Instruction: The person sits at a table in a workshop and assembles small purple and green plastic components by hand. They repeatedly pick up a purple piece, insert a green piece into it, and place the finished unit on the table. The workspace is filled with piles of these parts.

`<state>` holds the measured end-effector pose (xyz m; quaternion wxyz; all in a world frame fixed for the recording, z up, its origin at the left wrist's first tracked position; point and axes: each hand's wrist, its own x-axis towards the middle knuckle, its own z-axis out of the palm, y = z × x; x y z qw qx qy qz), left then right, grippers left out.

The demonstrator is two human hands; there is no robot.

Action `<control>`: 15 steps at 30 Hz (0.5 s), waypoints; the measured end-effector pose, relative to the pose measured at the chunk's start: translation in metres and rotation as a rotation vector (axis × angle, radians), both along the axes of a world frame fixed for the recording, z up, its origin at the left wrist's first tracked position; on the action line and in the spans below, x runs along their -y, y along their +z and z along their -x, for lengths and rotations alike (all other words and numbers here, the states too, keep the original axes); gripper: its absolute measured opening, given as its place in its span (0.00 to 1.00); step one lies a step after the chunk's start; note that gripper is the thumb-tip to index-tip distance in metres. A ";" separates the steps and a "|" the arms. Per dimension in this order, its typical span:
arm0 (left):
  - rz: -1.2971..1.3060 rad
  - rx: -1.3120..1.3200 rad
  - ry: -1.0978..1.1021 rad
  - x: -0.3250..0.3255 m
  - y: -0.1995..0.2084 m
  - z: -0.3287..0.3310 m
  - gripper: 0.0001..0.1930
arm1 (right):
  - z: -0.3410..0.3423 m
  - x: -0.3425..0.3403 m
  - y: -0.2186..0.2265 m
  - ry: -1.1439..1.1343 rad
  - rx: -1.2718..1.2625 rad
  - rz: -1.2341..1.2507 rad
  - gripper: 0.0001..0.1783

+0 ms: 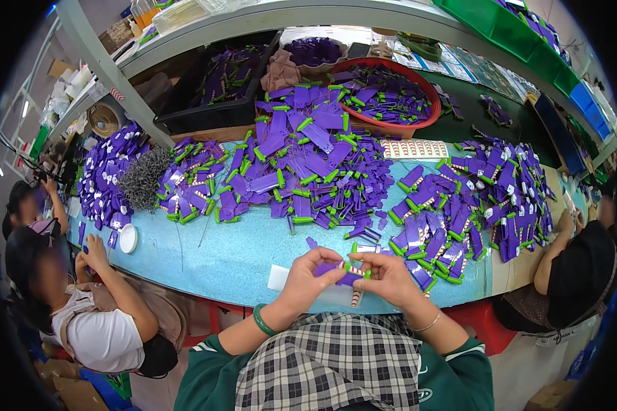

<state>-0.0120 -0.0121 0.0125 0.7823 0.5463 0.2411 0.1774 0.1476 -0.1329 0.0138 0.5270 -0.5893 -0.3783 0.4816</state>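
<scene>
Both of my hands come together over the near edge of the blue table. Between them is a small flat purple plastic part with a green end and a red-and-white striped strip on it. My left hand pinches its purple side with thumb and forefinger. Fingers of my right hand close on the green end. Just below, another striped strip hangs or lies by the right fingers; which, I cannot tell. A white square piece rests beside my left hand. Ahead spreads a big pile of purple-and-green parts.
On the right lies a heap of parts with striped strips. A red basin and a black crate stand behind. A striped label sheet lies near the basin. Co-workers sit left and right. A metal shelf beam crosses overhead.
</scene>
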 end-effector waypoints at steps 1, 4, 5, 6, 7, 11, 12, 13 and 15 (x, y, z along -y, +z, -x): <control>0.024 0.004 -0.016 0.001 -0.003 -0.003 0.10 | 0.010 -0.003 -0.008 -0.095 0.022 -0.069 0.26; 0.058 0.120 -0.019 0.006 0.001 -0.011 0.08 | 0.022 -0.006 -0.011 -0.137 0.179 -0.234 0.28; 0.030 0.158 -0.037 0.003 -0.002 -0.009 0.08 | 0.017 -0.005 -0.013 -0.055 0.113 -0.289 0.27; -0.003 0.195 -0.058 0.000 -0.003 -0.008 0.08 | 0.010 -0.004 -0.013 0.027 0.047 -0.349 0.27; 0.105 0.106 -0.118 -0.003 0.007 -0.005 0.06 | -0.001 -0.002 0.000 0.148 -0.030 -0.313 0.23; -0.561 -0.023 -0.159 -0.008 0.015 0.000 0.07 | -0.019 -0.013 0.018 0.052 0.426 -0.295 0.11; -0.629 -0.032 -0.160 -0.008 0.017 -0.002 0.09 | -0.016 -0.014 0.019 0.115 0.537 -0.321 0.09; -0.696 -0.039 -0.161 -0.007 0.020 -0.003 0.10 | -0.013 -0.015 0.020 0.180 0.647 -0.344 0.07; -0.774 -0.066 -0.178 -0.010 0.018 0.000 0.11 | -0.012 -0.019 0.027 0.258 0.813 -0.385 0.09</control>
